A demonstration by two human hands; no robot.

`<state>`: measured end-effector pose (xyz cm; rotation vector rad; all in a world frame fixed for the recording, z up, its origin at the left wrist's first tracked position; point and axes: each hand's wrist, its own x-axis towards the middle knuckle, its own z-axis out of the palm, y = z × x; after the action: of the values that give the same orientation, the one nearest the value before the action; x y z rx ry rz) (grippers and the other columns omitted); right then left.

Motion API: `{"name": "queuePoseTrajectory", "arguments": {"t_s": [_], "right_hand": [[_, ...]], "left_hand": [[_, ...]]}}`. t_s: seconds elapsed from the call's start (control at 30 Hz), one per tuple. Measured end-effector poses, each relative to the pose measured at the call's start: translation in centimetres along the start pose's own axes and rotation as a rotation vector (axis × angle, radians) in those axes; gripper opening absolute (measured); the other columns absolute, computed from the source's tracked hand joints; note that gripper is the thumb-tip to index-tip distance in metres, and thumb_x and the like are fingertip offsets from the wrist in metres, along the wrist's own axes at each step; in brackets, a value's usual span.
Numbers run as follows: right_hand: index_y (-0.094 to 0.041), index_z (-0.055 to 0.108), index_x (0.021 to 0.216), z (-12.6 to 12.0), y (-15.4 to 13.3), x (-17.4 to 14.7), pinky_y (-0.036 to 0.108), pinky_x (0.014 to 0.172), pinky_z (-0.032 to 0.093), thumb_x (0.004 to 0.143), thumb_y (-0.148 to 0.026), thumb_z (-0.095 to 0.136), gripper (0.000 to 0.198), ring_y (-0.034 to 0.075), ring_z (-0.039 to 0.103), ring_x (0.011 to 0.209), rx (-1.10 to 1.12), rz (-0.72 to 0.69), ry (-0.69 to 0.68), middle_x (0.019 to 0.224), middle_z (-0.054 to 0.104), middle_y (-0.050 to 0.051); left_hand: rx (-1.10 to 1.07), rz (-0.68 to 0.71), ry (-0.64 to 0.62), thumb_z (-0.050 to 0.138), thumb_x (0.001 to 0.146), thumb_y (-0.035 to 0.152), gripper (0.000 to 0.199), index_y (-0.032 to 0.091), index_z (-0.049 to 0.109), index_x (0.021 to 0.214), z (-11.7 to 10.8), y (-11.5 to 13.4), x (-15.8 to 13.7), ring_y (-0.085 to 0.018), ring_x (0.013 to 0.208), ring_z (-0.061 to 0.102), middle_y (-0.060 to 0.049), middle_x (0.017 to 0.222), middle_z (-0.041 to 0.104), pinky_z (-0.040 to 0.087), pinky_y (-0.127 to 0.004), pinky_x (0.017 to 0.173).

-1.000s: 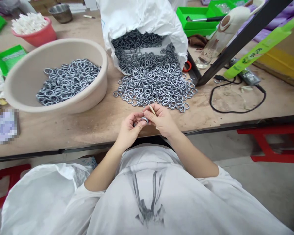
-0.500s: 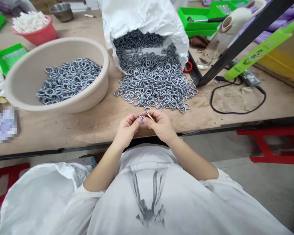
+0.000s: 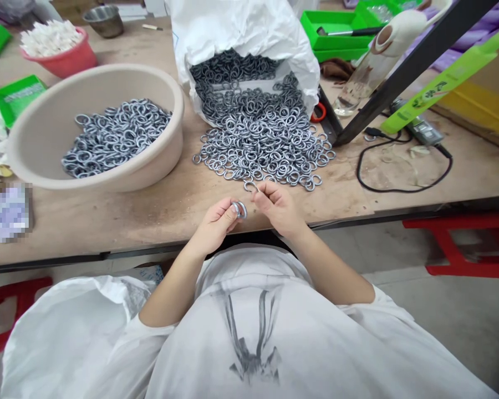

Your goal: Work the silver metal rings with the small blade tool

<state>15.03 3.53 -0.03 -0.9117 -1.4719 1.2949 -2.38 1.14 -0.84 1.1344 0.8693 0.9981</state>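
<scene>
While a heap of grey rings [image 3: 120,138] is being held by the wide beige basin [image 3: 29,160] at the left, two shiny rings [image 3: 243,210] are being pinched, tilted on edge, between the thumb and fingers of the left hand [image 3: 216,226], low over the front of the table [image 3: 79,221]. Farther right, a loose ring [image 3: 248,187] is being nearly met by the fingertips of the right hand [image 3: 280,209]; contact cannot be made out. Its fingers are being curled in, thumb against forefinger, and whether anything slim is being gripped there cannot be told. Behind, a pile [image 3: 266,138] is being only partly held by the white bag [image 3: 241,33].

If the left pinch were being eased too far, the pinched pair might be dropped and, with the table's edge so near, be lost to the floor [image 3: 382,260]. If the pile were being brushed by the right knuckles, strays might be scattered.

A blue-grey, metal-like sheen is being shown by the rings, each shaped as a plain round hoop; darker tones are being seen inside the bag.
</scene>
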Motion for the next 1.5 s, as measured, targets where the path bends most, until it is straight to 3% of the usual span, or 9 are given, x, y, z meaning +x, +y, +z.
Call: {"name": "queuePoseTrajectory", "arguments": {"t_s": [0.2, 0.5, 0.63, 0.8, 0.87, 1.1, 1.2, 1.3, 1.5], "right_hand": [[-0.021, 0.043, 0.061, -1.1, -1.4, -1.4, 0.03, 0.057, 0.022, 0.095, -0.062, 0.048, 0.054, 0.011, 0.033, 0.055, -0.522, -0.206, -0.161, 0.057, 0.037, -0.004], [-0.021, 0.036, 0.058, -1.4, -1.7, -1.0, 0.03, 0.057, 0.02, 0.095, -0.048, 0.055, 0.05, 0.01, 0.031, 0.054, -0.582, -0.254, -0.255, 0.055, 0.033, -0.005], [-0.02, 0.041, 0.059, -2.2, -0.5, -0.3, 0.03, 0.057, 0.021, 0.098, -0.054, 0.049, 0.052, 0.01, 0.034, 0.055, -0.55, -0.161, -0.108, 0.056, 0.035, -0.005], [-0.021, 0.06, 0.087, -0.8, 0.3, -0.8, 0.028, 0.063, 0.035, 0.084, -0.06, 0.068, 0.04, 0.013, 0.047, 0.066, -0.278, -0.1, 0.042, 0.075, 0.055, -0.002], [-0.022, 0.063, 0.093, 0.3, 0.4, -1.2, 0.028, 0.068, 0.04, 0.077, -0.056, 0.077, 0.04, 0.015, 0.053, 0.074, -0.225, -0.104, 0.063, 0.083, 0.061, 0.0], [-0.021, 0.059, 0.071, 1.8, 1.1, -0.9, 0.027, 0.061, 0.034, 0.083, -0.056, 0.071, 0.039, 0.012, 0.041, 0.062, -0.129, 0.06, 0.137, 0.064, 0.049, -0.003], [-0.019, 0.061, 0.069, 2.1, 1.5, -0.8, 0.026, 0.059, 0.031, 0.075, -0.051, 0.078, 0.037, 0.011, 0.041, 0.061, -0.196, 0.116, 0.036, 0.064, 0.05, -0.004], [-0.02, 0.064, 0.076, 2.0, 1.6, -0.7, 0.026, 0.062, 0.034, 0.071, -0.047, 0.083, 0.033, 0.013, 0.047, 0.066, -0.246, 0.095, 0.069, 0.07, 0.055, -0.003], [-0.022, 0.07, 0.085, 1.2, 0.4, 0.0, 0.03, 0.074, 0.041, 0.077, -0.046, 0.08, 0.027, 0.018, 0.056, 0.082, -0.366, -0.098, 0.128, 0.083, 0.063, 0.002]], "left_hand": [[0.143, 0.023, -0.033, 0.065, 0.085, 0.059, 0.042, 0.018, 0.061, 0.078, -0.8, 0.9, -0.2, -0.009, 0.051, 0.031, 0.003, 0.061, 0.044, 0.027, -0.024, 0.05], [0.312, 0.07, -0.102, 0.06, 0.089, 0.058, 0.041, 0.018, 0.066, 0.079, -1.2, 1.7, -0.3, -0.014, 0.066, 0.047, -0.003, 0.072, 0.059, 0.038, -0.025, 0.063], [0.338, 0.066, -0.253, 0.06, 0.09, 0.055, 0.041, 0.017, 0.067, 0.077, -0.8, 1.9, -0.5, -0.014, 0.065, 0.05, -0.004, 0.071, 0.06, 0.04, -0.026, 0.064], [0.116, 0.004, 0.067, 0.064, 0.087, 0.057, 0.041, 0.017, 0.064, 0.08, -0.3, 0.8, -0.1, -0.008, 0.05, 0.036, 0.001, 0.062, 0.052, 0.028, -0.023, 0.048], [0.09, -0.012, 0.124, 0.069, 0.082, 0.058, 0.042, 0.017, 0.065, 0.077, -0.2, 0.4, 0.1, -0.008, 0.048, 0.035, 0.003, 0.057, 0.048, 0.027, -0.022, 0.046], [-0.12, -0.038, 0.335, 0.073, 0.081, 0.051, 0.034, 0.017, 0.072, 0.084, 0.7, -0.2, 0.6, -0.007, 0.047, 0.045, 0.001, 0.059, 0.059, 0.031, -0.019, 0.042], [-0.381, -0.208, 0.361, 0.071, 0.082, 0.045, 0.029, 0.017, 0.072, 0.092, 1.2, -0.1, 0.9, -0.009, 0.058, 0.058, -0.002, 0.076, 0.068, 0.044, -0.019, 0.047], [-0.543, -0.346, 0.379, 0.067, 0.085, 0.036, 0.02, 0.016, 0.068, 0.088, 1.7, 0.1, 1.2, -0.009, 0.063, 0.062, -0.001, 0.076, 0.067, 0.051, -0.018, 0.053], [-0.372, -0.208, 0.335, 0.078, 0.074, 0.038, 0.03, 0.017, 0.057, 0.077, 2.3, -0.2, 0.7, -0.005, 0.047, 0.036, 0.007, 0.058, 0.044, 0.025, -0.014, 0.038]]}}
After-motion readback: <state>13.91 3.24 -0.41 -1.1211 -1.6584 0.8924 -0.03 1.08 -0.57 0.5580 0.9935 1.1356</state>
